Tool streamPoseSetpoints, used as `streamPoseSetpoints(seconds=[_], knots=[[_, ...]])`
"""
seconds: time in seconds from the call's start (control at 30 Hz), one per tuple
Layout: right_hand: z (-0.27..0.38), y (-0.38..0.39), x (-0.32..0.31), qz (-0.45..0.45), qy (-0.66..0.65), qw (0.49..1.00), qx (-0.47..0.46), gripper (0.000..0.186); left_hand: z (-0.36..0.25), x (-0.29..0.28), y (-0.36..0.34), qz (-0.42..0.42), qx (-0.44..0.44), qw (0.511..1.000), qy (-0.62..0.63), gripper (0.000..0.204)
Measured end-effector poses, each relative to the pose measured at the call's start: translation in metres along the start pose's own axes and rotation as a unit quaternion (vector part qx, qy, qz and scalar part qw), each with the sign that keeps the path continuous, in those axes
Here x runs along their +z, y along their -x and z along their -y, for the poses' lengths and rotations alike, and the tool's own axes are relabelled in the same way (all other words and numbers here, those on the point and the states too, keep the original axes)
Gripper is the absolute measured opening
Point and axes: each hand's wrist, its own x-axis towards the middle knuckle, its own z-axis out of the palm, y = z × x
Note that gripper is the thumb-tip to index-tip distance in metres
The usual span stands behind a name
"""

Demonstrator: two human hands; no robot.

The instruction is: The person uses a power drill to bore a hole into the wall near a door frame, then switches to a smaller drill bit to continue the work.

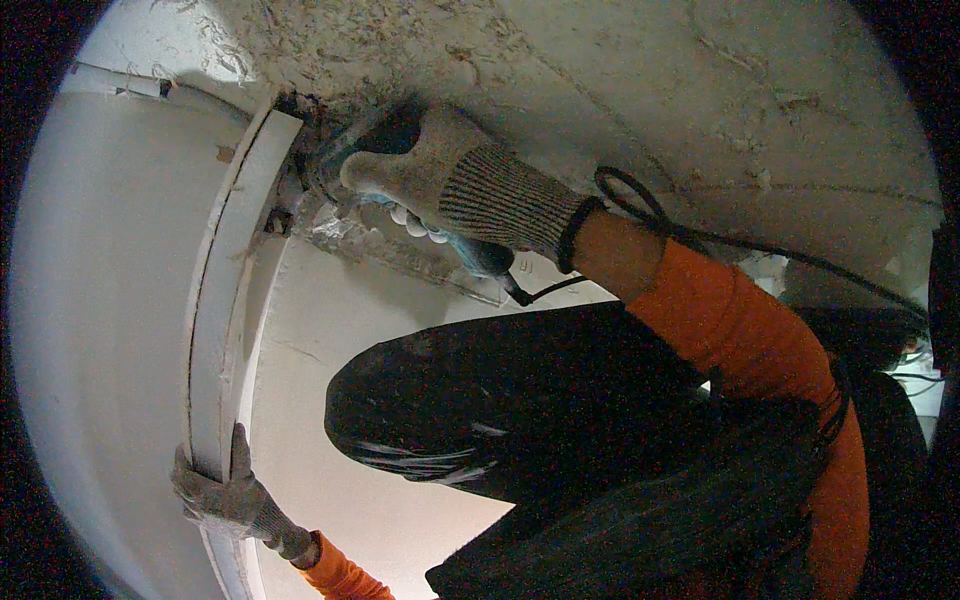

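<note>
My right hand [425, 180], in a grey knit glove, is closed around a corded power tool [485, 255] with a teal and black body. The tool's front end is at the top of a long white frame strip [215, 330], against rough, broken plaster; its tip is hidden, so I cannot tell whether it touches. Further down the strip, my left hand [225, 500], gloved alike, grips it with the thumb on one side and the fingers on the other.
A black cord [800, 255] loops away from near my right wrist. The rough plaster surface [620, 90] spans the top, with a pale wall [110, 300] left of the strip. My dark-clothed legs [520, 400] fill the lower middle. A short piece of conduit [140, 88] runs along the upper left.
</note>
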Motion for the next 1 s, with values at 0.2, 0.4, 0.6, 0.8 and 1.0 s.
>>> streamPoseSetpoints(seconds=[0.2,0.4,0.6,0.8,1.0], knots=[[-0.003,-0.004,0.001,-0.039,0.09,0.995,0.015,0.046,-0.003,0.0,0.002,-0.019,0.007,1.0,0.014,0.076],[-0.01,-0.006,0.004,-0.047,0.065,0.997,0.004,0.048,-0.007,-0.007,0.004,-0.018,0.011,1.0,0.0,0.074],[0.003,-0.001,0.005,-0.051,0.14,0.988,0.038,0.05,-0.01,-0.009,0.005,-0.025,0.005,0.999,-0.031,0.075],[-0.013,0.021,-0.002,0.007,0.032,0.987,-0.158,0.05,0.003,-0.019,0.004,-0.039,0.001,0.995,-0.086,0.083],[0.019,0.098,-0.008,-0.004,0.045,0.988,-0.145,0.055,0.032,0.005,0.002,-0.039,-0.048,0.997,-0.052,0.075]])
